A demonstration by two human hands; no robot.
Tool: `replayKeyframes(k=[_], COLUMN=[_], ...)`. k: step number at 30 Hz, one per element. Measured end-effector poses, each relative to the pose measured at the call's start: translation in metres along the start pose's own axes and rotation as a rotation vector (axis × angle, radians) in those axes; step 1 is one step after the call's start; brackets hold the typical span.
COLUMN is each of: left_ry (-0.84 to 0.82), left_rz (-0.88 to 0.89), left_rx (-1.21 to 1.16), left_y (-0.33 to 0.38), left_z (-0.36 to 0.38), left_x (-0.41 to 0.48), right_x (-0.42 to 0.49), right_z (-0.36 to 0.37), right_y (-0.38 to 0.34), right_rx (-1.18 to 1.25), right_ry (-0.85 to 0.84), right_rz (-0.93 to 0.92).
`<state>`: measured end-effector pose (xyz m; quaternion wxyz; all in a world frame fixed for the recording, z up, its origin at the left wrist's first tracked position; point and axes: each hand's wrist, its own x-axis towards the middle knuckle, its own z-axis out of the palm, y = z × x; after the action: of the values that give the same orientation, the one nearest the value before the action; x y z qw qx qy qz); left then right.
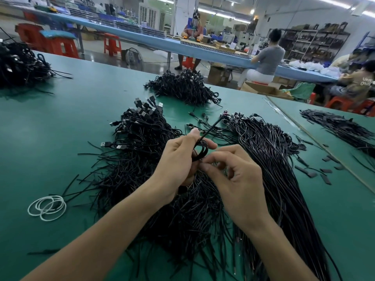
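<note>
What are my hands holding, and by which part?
The left hand grips a coiled black cable round its loops. The right hand pinches the coil's lower edge between thumb and forefinger.

Both bare arms are stretched forward. The left hand (177, 159) is curled in a grip, and the right hand (236, 179) is held just beside it, thumb and finger pinched together.
</note>
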<state>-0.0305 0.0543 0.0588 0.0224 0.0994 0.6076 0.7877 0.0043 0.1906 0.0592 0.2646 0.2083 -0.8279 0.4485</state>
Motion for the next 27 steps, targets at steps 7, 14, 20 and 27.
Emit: replayKeyframes(k=[7,14,20,27], left_ry=[-0.07,-0.223,-0.408,-0.726], left_rz=[-0.044,-0.299,-0.446,-0.395], left_rx=[0.126,0.252,0.251,0.449], left_y=[-0.009,-0.013,-0.017,-0.006], left_z=[-0.001,0.0,-0.005,-0.019], left_x=[0.0,-0.003,0.004,0.001], right_x=[0.007,0.02,0.019,0.017], right_z=[-0.017,-0.027,-0.029,-0.035], right_y=[-0.012,-0.01,0.007,0.009], right_rx=[-0.644,-0.408,-0.135,-0.039], right_ry=[-0.229,-0.421,-0.321,-0.433], right_rz=[-0.542,-0.31,0.035,0.132])
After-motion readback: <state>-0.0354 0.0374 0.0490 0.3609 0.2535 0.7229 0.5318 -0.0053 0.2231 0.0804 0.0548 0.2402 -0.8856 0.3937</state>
